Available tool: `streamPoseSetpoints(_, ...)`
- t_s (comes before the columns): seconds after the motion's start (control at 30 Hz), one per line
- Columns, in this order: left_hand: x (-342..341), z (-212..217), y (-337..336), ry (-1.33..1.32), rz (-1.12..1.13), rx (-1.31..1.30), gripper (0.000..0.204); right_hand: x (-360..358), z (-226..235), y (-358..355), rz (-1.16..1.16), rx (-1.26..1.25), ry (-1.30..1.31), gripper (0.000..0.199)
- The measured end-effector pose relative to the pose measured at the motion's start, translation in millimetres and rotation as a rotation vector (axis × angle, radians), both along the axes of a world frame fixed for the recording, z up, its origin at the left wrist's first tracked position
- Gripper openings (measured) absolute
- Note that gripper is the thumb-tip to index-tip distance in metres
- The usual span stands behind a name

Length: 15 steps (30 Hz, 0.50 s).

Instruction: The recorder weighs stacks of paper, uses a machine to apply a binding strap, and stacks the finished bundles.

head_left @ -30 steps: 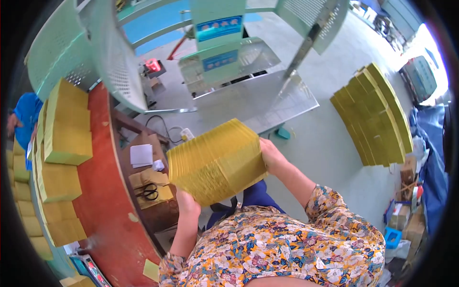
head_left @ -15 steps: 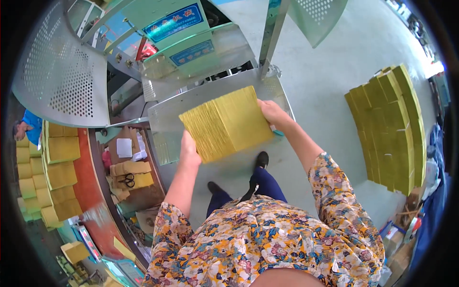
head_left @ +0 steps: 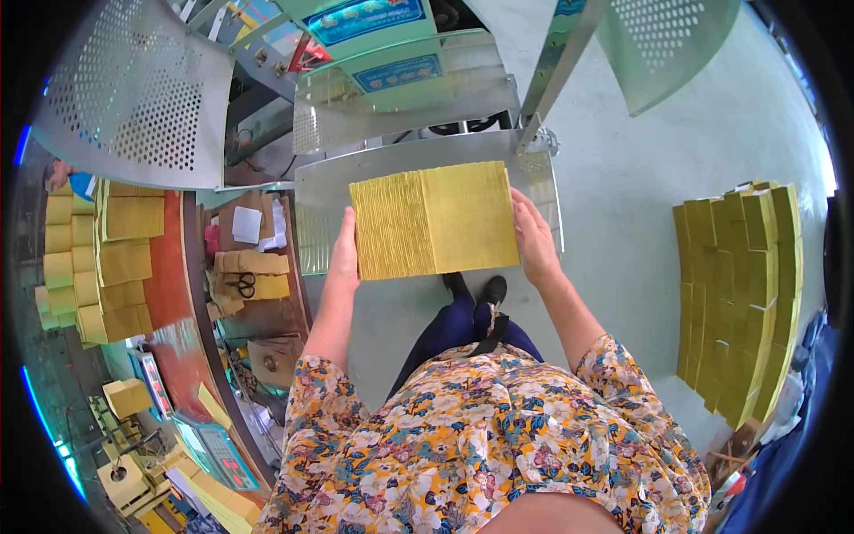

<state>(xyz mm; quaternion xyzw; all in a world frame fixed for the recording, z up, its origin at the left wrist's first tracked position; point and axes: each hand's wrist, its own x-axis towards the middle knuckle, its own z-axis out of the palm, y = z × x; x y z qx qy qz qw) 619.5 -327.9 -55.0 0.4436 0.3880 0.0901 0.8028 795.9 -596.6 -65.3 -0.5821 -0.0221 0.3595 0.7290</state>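
Between my two hands is a thick stack of gold paper (head_left: 471,218), its ridged sheet edges showing on the left half and a smooth face on the right. My left hand (head_left: 346,245) presses against its left end, fingers mostly hidden beneath. At the opposite end my right hand (head_left: 534,233) grips the side near the upper corner. The stack is held nearly level in front of me, over the near edge of a metal machine tray (head_left: 320,187).
Perforated metal guards (head_left: 142,107) flank the machine at upper left. A red-topped table (head_left: 173,294) with gold stacks (head_left: 124,218) stands left, beside a shelf holding scissors (head_left: 242,285) and white papers (head_left: 246,225). A tall gold pile (head_left: 725,294) stands on the floor at right.
The paper stack has turned clockwise from a tilt to nearly level, with both hands still on it. My view has shifted, and my feet have moved closer together.
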Motion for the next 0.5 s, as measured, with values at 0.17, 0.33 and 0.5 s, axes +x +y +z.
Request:
streamPoseSetpoints(0.17,-3.0,-16.8,-9.5,-0.103,0.045,-0.026,0.063,-14.1,18.7,24.3,-0.089,0.147,0.090,0.050)
streamPoseSetpoints(0.33,16.7,-11.6,-34.1,-0.268,0.090,-0.074,0.062,-14.2,7.3,38.6,-0.118,0.151,0.045,0.050)
streamPoseSetpoints(0.5,49.7,5.1,-7.0,-0.326,0.059,-0.090,0.062,20.7,35.2,66.4,-0.090,0.229,-0.002,0.052)
